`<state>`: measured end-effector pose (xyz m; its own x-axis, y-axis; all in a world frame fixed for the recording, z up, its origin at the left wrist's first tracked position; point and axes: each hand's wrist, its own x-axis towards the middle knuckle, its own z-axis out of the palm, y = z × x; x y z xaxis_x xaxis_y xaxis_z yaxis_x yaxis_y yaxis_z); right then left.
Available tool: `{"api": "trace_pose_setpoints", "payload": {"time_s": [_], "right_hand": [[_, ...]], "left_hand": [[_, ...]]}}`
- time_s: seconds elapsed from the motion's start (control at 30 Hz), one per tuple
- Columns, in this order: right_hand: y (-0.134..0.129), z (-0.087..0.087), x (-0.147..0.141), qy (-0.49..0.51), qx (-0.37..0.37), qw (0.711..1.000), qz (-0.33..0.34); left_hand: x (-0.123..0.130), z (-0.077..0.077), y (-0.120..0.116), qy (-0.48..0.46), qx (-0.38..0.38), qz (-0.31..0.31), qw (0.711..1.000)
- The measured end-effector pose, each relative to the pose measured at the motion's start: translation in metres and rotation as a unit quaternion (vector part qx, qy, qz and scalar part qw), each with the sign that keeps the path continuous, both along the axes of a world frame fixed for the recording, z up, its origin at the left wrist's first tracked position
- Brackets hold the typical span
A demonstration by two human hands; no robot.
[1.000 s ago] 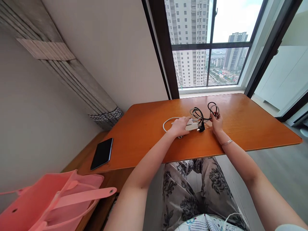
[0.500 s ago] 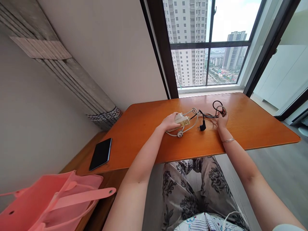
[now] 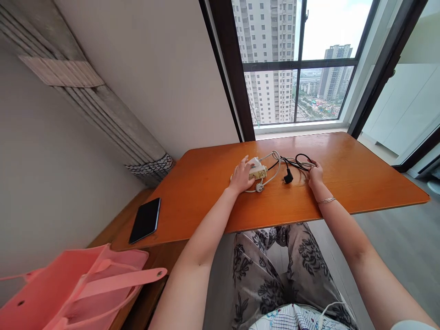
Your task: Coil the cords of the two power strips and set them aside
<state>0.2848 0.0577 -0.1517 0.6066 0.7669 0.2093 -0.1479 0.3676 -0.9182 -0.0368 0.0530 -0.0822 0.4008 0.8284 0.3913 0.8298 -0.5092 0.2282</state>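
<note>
My left hand [image 3: 241, 177] rests over the left part of a white power strip [image 3: 257, 169] on the table, thumb at its near side and fingers lifted a little over the top. Part of the strip is hidden under the hand. A white round plug [image 3: 259, 187] on a white cord lies just in front of it. My right hand [image 3: 315, 174] is closed on the looped black and white cables [image 3: 299, 161], to the right of the strip. Between the hands a black plug [image 3: 288, 176] hangs or lies on its cord; I cannot tell which.
The orange-brown wooden table [image 3: 364, 178] reaches the window [image 3: 299, 65] at the back. A black tablet [image 3: 145, 221] lies at its left end. A pink bag [image 3: 68, 288] stands at the lower left, near a tied curtain [image 3: 113, 119].
My right hand has come down slightly, and the black cable loop has sunk and moved left. My left hand's fingers have lifted and spread somewhat over the power strip.
</note>
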Motion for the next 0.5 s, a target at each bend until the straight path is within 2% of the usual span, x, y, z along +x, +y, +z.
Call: {"api": "trace_pose_setpoints", "payload": {"time_s": [0.13, 0.27, 0.5], "right_hand": [[-0.002, 0.002, 0.001, 0.052, -0.022, 0.998, -0.017], [-0.002, 0.007, 0.003, 0.072, -0.021, 0.997, -0.033], [-0.011, 0.020, 0.005, 0.080, -0.028, 0.996, -0.030]], "left_hand": [[0.017, 0.001, -0.019, 0.035, 0.042, -0.038, 0.998], [0.040, 0.005, -0.035, 0.107, 0.002, -0.071, 0.992], [0.054, 0.009, -0.043, 0.164, -0.111, 0.008, 0.980]]}}
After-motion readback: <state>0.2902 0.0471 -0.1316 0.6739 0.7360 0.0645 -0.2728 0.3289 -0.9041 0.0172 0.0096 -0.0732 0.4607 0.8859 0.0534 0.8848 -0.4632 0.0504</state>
